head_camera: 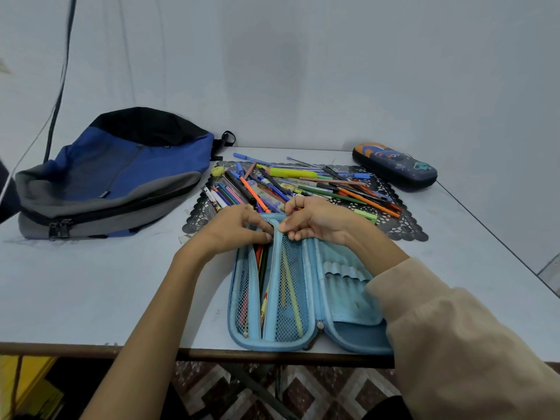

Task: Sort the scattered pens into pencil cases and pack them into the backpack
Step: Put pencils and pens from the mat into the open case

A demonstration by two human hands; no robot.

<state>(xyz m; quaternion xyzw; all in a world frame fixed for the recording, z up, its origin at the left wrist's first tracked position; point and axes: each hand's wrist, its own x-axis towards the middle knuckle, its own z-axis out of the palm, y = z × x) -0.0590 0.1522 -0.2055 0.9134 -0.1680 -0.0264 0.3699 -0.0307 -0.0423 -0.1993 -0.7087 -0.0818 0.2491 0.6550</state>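
A light-blue pencil case (342,301) lies open at the table's near edge, with mesh pockets and several pens inside. My left hand (233,230) pinches the top of its middle divider flap (272,283). My right hand (315,219) grips the same flap's top edge from the right. Just beyond my hands, a heap of scattered pens (303,183) lies on a black lace mat (403,219). A blue, grey and black backpack (112,174) lies flat at the left, zipped shut. A dark printed pencil case (394,166) sits closed at the far right.
The white table (91,292) ends at a brown front edge (60,348), and its right edge runs diagonally near the dark case. A wall stands close behind. Cables (62,77) hang at the left. Patterned floor shows below.
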